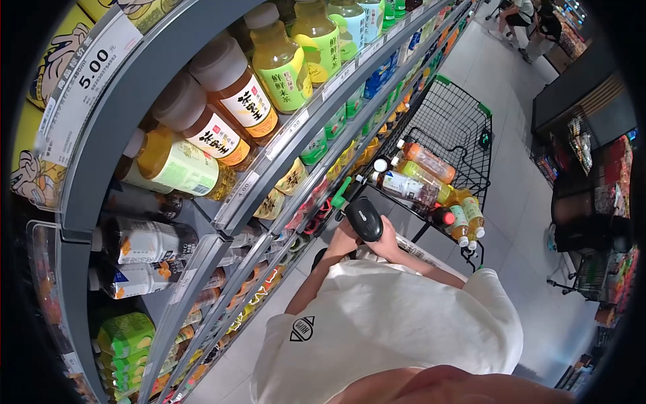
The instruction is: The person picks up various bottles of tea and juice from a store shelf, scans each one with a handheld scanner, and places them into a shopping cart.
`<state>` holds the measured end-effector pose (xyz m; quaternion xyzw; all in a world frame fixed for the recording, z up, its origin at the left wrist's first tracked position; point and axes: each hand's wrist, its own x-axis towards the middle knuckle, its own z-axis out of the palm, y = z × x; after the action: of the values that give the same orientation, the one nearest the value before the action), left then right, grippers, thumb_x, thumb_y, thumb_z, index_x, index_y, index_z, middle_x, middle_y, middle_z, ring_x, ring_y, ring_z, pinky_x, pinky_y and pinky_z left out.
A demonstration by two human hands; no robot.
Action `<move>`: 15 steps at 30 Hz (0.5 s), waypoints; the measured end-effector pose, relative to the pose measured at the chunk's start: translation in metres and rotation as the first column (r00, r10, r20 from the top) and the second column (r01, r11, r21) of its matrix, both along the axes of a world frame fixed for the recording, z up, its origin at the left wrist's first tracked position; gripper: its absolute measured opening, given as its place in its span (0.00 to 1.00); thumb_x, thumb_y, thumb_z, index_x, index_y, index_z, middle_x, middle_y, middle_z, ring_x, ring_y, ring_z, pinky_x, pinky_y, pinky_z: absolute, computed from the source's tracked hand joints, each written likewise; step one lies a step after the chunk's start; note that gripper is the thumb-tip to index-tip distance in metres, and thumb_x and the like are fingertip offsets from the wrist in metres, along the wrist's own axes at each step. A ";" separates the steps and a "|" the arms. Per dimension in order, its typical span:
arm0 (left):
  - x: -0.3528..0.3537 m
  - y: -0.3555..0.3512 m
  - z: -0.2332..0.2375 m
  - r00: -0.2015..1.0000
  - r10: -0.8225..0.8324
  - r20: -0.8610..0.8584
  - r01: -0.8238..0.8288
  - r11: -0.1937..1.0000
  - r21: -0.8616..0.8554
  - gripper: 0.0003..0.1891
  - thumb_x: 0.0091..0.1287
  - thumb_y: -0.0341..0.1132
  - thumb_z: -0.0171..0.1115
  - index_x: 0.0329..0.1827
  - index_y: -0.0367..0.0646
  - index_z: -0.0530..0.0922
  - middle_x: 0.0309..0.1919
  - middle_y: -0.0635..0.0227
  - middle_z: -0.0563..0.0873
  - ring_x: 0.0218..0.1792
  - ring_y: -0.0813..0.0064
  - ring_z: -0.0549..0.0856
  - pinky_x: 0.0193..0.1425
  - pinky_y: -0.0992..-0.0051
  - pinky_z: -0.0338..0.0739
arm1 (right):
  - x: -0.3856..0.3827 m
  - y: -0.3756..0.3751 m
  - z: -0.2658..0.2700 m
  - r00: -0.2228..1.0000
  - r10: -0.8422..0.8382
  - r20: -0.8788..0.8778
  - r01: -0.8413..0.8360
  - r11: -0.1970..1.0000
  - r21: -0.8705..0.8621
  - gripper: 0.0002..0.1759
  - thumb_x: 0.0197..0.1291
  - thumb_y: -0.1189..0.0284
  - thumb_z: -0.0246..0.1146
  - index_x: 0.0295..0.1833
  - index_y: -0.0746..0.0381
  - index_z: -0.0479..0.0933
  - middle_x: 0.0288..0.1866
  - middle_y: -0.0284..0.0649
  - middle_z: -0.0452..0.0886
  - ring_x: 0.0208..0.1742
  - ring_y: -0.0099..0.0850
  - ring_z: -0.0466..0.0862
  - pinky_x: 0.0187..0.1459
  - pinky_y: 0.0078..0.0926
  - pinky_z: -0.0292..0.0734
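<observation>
A black rounded handheld device, which looks like a barcode scanner (364, 219), is in front of my chest with a small white mark on top. My left hand (344, 238) wraps its lower left side, and my right hand (387, 240) grips it from the right. The device hides part of the fingers. Just beyond, a black wire shopping cart (486, 138) carries several drink bottles (417, 182) lying on their sides. Its green handle end (342, 193) shows beside the device.
Along the left runs a grey store shelf (202, 219) full of bottled drinks, with a 5.00 price tag (87, 77). Tiled floor (515, 195) lies right of the cart. Another cart (592, 276) stands at the far right. Other people (528, 27) are in the far aisle.
</observation>
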<state>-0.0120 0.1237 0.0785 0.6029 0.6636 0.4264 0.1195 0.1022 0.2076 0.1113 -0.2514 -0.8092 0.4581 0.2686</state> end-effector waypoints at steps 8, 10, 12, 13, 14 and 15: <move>-0.009 -0.004 -0.012 0.994 -0.045 -0.095 0.041 0.998 -0.046 0.15 0.42 0.29 0.59 0.36 0.40 0.76 0.39 0.59 0.79 0.46 0.57 0.74 0.53 0.64 0.66 | -0.004 0.004 -0.013 0.999 0.046 -0.023 -0.045 0.997 0.062 0.19 0.30 0.68 0.68 0.33 0.61 0.73 0.27 0.42 0.72 0.32 0.42 0.72 0.36 0.34 0.66; -0.008 -0.004 -0.019 0.995 -0.052 -0.086 0.049 0.998 -0.039 0.14 0.42 0.29 0.59 0.36 0.40 0.76 0.38 0.58 0.79 0.46 0.57 0.74 0.52 0.64 0.67 | -0.004 0.005 -0.009 0.998 0.054 -0.027 -0.052 0.995 0.084 0.20 0.30 0.67 0.68 0.33 0.61 0.72 0.27 0.42 0.72 0.32 0.42 0.72 0.37 0.34 0.66; -0.007 -0.005 -0.025 0.996 -0.049 -0.074 0.047 0.998 -0.030 0.14 0.42 0.28 0.59 0.35 0.40 0.77 0.38 0.58 0.79 0.46 0.56 0.74 0.52 0.63 0.67 | -0.005 0.006 -0.005 0.997 0.067 -0.035 -0.063 0.992 0.107 0.20 0.29 0.67 0.69 0.33 0.61 0.72 0.28 0.42 0.73 0.33 0.41 0.72 0.37 0.34 0.66; -0.008 -0.005 -0.027 0.996 -0.048 -0.069 0.046 0.999 -0.025 0.14 0.42 0.28 0.59 0.35 0.40 0.77 0.38 0.58 0.79 0.46 0.56 0.74 0.52 0.63 0.67 | -0.004 0.006 -0.004 0.996 0.079 -0.037 -0.073 0.987 0.142 0.21 0.29 0.67 0.69 0.34 0.61 0.72 0.28 0.42 0.73 0.32 0.41 0.72 0.37 0.34 0.66; -0.008 -0.004 -0.029 0.997 -0.048 -0.065 0.046 0.999 -0.020 0.14 0.42 0.28 0.59 0.35 0.40 0.77 0.38 0.58 0.79 0.45 0.56 0.74 0.51 0.63 0.67 | -0.004 0.006 -0.003 0.995 0.090 -0.039 -0.082 0.981 0.176 0.23 0.28 0.67 0.69 0.35 0.61 0.72 0.29 0.42 0.74 0.32 0.41 0.72 0.37 0.34 0.67; -0.009 -0.003 -0.032 0.997 -0.049 -0.059 0.048 0.999 -0.015 0.14 0.41 0.28 0.59 0.35 0.40 0.77 0.37 0.58 0.79 0.45 0.56 0.74 0.51 0.63 0.67 | -0.005 0.007 -0.002 0.996 0.084 -0.040 -0.075 0.981 0.179 0.23 0.28 0.67 0.69 0.35 0.61 0.72 0.29 0.42 0.74 0.32 0.41 0.72 0.37 0.34 0.67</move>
<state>-0.0208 0.1202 0.0469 0.6304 0.6549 0.4008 0.1141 0.0976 0.2142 0.1095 -0.1830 -0.8494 0.4007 0.2906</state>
